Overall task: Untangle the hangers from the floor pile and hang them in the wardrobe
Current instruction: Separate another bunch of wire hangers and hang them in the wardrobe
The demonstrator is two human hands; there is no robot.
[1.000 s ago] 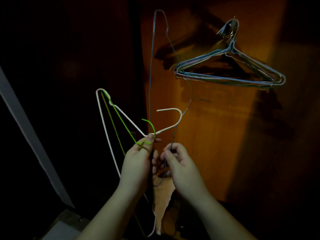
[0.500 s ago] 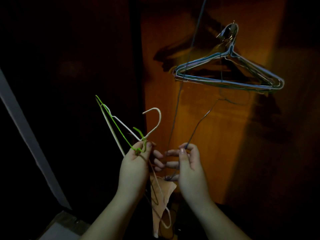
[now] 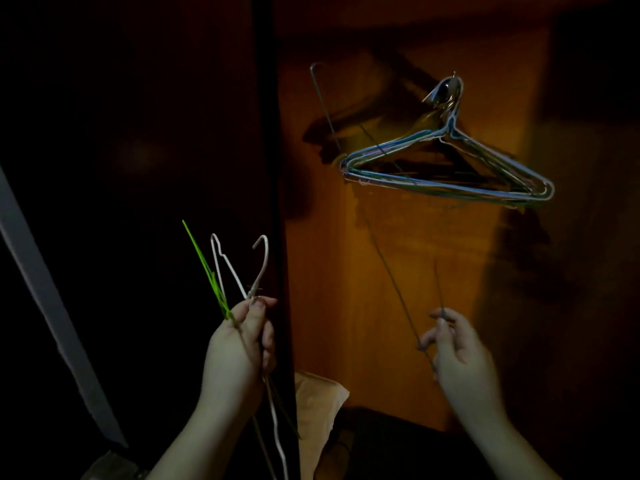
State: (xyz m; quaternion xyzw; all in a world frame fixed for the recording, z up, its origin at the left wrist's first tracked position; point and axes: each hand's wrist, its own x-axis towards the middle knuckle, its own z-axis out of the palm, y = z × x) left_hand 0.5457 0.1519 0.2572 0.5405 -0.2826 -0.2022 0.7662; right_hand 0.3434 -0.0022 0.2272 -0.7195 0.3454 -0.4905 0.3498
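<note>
My left hand (image 3: 239, 348) grips a white wire hanger (image 3: 260, 265) and a green wire hanger (image 3: 204, 263) together near their necks; their hooks point up and their frames hang down past my wrist. My right hand (image 3: 457, 351) pinches a thin dark wire hanger (image 3: 391, 275), which slants up and left to a tip near the top of the lit panel. Several wire hangers (image 3: 446, 174) hang in a bunch from a metal hook (image 3: 448, 88) on the orange wooden wardrobe panel (image 3: 398, 306), above and between my hands.
The room is very dark. A dark wardrobe door edge (image 3: 266, 168) runs vertically beside my left hand. A pale slanted strip (image 3: 52, 313) crosses the lower left. A brown paper piece (image 3: 318, 403) lies low between my arms.
My hands have moved apart. The right hand pulled the dark hanger free and to the right; the left hand keeps the white and green hangers, now turned more upright.
</note>
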